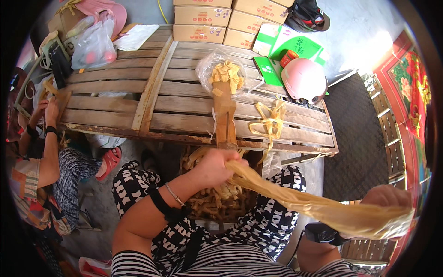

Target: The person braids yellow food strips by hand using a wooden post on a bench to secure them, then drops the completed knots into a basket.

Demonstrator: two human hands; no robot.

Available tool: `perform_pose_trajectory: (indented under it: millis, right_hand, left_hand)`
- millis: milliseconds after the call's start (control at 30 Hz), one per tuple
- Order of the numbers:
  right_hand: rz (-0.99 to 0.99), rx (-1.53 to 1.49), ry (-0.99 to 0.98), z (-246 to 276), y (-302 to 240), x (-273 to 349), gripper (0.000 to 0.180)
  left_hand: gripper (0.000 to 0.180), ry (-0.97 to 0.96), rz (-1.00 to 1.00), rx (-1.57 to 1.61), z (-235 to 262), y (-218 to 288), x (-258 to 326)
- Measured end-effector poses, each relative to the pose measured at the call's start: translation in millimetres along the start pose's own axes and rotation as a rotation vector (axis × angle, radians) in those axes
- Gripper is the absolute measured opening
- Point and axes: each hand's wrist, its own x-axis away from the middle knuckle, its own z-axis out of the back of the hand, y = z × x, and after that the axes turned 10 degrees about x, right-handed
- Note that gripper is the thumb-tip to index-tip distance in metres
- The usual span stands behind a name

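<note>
A long, wrinkled, yellowish translucent strip (pixel 300 199) stretches between my hands, sloping down to the right. My left hand (pixel 214 168) is closed on its narrow end, right at the near end of a wooden board (pixel 224 111). At the far right my right hand (pixel 386 199), somewhat blurred, grips the wide end. Below, between my knees, a container holds a heap of similar crumpled strips (pixel 219 203). Folded yellow pieces (pixel 227 76) lie on a clear plastic bag (pixel 205 69) by the board's far end. More loose yellow strips (pixel 271 121) lie to the board's right.
The slatted wooden table (pixel 184 101) has a rusty front edge. Stacked cartons (pixel 200 23), a green box (pixel 295 44) and a pink helmet (pixel 304 79) are at the back. Another person's hands (pixel 48 108) work at the left, near a plastic bag with round red items (pixel 94 48).
</note>
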Motion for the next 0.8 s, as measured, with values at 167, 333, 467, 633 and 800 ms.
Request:
perform_pose_trajectory:
  millis: [167, 333, 467, 633, 800]
  right_hand:
    - [0.02, 0.027, 0.0, 4, -6, -5, 0.024]
    - [0.023, 0.054, 0.002, 6, -6, -9, 0.021]
    - [0.031, 0.068, 0.013, 8, -9, -4, 0.019]
    - [0.064, 0.097, 0.017, 9, -22, 1, 0.017]
    - [0.079, 0.099, 0.03, 7, -27, 6, 0.017]
  left_hand:
    - [0.028, -0.116, -0.245, 0.03, -12, 44, -13]
    - [0.049, -0.444, -0.111, -0.382, -52, 6, 8]
    - [0.03, -0.226, 0.064, -0.468, -43, -47, 7]
    - [0.015, 0.13, -0.083, -0.38, -35, -26, -13]
    - [0.013, 0.13, -0.275, -0.153, -20, 8, -47]
